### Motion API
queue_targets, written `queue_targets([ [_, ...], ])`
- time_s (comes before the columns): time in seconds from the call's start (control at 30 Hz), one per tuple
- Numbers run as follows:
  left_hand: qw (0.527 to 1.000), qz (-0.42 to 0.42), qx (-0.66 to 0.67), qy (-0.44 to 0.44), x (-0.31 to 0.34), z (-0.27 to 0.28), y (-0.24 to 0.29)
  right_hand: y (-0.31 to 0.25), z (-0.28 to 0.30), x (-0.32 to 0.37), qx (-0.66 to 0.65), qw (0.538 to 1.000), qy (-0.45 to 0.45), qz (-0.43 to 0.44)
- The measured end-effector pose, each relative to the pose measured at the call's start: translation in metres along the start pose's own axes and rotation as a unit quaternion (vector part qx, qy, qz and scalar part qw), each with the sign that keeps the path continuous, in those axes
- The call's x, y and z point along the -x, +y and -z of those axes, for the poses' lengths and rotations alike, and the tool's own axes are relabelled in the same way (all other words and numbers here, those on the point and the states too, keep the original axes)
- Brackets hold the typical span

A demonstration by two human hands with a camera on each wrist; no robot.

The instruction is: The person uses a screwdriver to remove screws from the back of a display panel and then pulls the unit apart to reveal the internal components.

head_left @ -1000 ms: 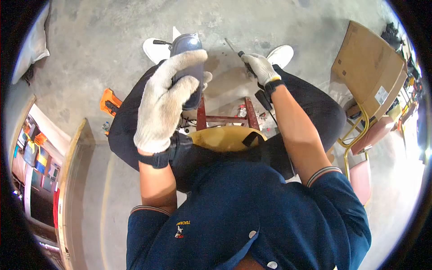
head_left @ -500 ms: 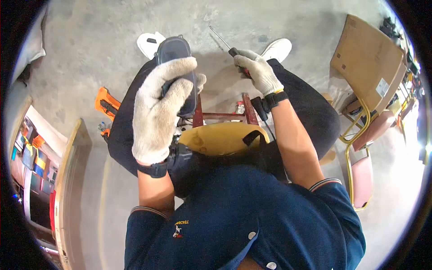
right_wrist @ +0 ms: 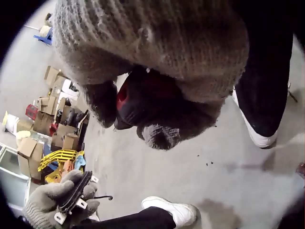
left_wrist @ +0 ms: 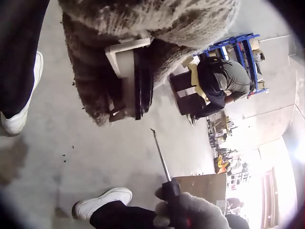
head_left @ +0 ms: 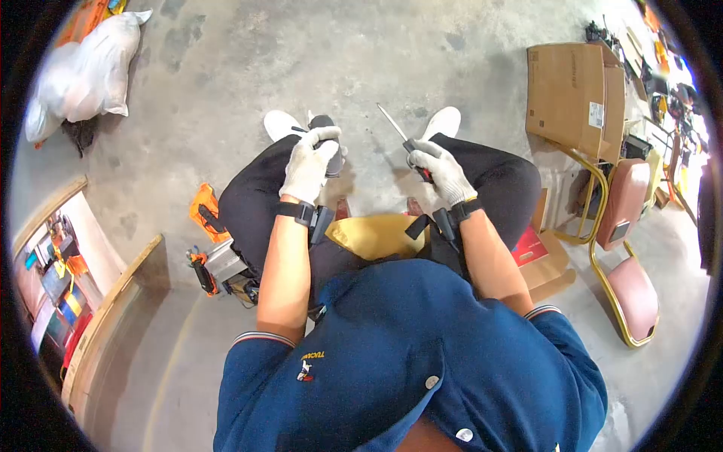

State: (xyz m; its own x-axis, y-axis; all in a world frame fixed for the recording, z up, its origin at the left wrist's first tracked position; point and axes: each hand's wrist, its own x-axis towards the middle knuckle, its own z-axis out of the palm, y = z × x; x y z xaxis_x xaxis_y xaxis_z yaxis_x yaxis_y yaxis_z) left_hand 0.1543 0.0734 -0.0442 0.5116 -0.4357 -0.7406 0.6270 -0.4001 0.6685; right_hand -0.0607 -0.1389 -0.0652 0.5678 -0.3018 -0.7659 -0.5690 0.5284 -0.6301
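Observation:
My gloved left hand (head_left: 307,169) grips a dark oval case (head_left: 324,121) between thumb and fingers, in front of the left knee. White mounting tabs (right_wrist: 82,204) and a short black lead stick out of the case in the right wrist view. In my gloved right hand (head_left: 444,173) is a screwdriver (head_left: 393,123); the fingers wrap its black and red handle. Its bare metal shaft points forward and to the left, apart from the case. The left wrist view shows the screwdriver tip below the edge of the case.
Between the legs is a yellow seat (head_left: 376,235). A cardboard box (head_left: 565,98) and a pink chair (head_left: 634,301) stand to the right. Orange tools (head_left: 203,207) lie by the left knee, with a white sack (head_left: 94,75) farther off. Another person (left_wrist: 231,76) bends over in the background.
The left hand has dropped farther from the head camera, and the case has turned so less of its face shows. The right hand keeps its hold on the screwdriver. The head view has shifted.

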Motion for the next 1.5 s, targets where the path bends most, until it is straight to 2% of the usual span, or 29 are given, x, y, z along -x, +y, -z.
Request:
queue_targets([
  [0.27, 1.000, -0.001, -0.008, -0.008, -0.002, 0.016, -0.017, 0.022, 0.025, 0.000, -0.036, 0.999, 0.003, 0.003],
  [0.37, 1.000, -0.005, 0.000, -0.021, -0.004, 0.016, -0.021, 0.025, 0.033, -0.003, -0.039, 0.998, -0.038, 0.008],
  [0.47, 0.998, -0.012, 0.028, -0.047, 0.000, 0.015, -0.017, 0.014, 0.023, 0.006, -0.025, 0.998, -0.058, -0.009],
  [0.57, 0.997, -0.024, 0.029, -0.067, 0.002, 0.011, -0.007, 0.005, 0.016, 0.007, 0.022, 0.994, -0.099, 0.035],
  [0.63, 0.993, -0.106, -0.029, -0.043, 0.000, 0.007, -0.005, -0.012, 0.009, 0.017, 0.051, 0.993, -0.102, 0.043],
  [0.67, 0.992, -0.114, -0.011, -0.054, 0.004, 0.007, -0.003, -0.021, 0.005, 0.025, 0.078, 0.991, -0.100, 0.049],
  [0.7, 0.992, -0.113, -0.011, -0.053, 0.014, 0.004, 0.006, -0.028, 0.000, 0.033, 0.072, 0.991, -0.097, 0.059],
  [0.77, 0.989, -0.082, 0.103, -0.065, 0.029, -0.004, 0.021, -0.044, -0.008, 0.053, 0.060, 0.992, -0.093, 0.065],
  [0.87, 0.987, -0.093, 0.104, -0.075, 0.038, -0.005, 0.026, -0.062, -0.006, 0.071, 0.140, 0.978, -0.120, 0.097],
  [1.0, 0.981, -0.123, 0.098, -0.109, 0.053, -0.007, 0.032, -0.085, -0.010, 0.102, 0.161, 0.977, -0.107, 0.088],
  [1.3, 0.977, -0.155, 0.058, -0.136, 0.092, -0.014, 0.041, -0.091, -0.002, 0.133, 0.191, 0.967, -0.098, 0.135],
  [1.5, 0.965, -0.216, 0.054, -0.137, 0.098, -0.020, 0.047, -0.098, 0.001, 0.149, 0.203, 0.962, -0.105, 0.147],
])
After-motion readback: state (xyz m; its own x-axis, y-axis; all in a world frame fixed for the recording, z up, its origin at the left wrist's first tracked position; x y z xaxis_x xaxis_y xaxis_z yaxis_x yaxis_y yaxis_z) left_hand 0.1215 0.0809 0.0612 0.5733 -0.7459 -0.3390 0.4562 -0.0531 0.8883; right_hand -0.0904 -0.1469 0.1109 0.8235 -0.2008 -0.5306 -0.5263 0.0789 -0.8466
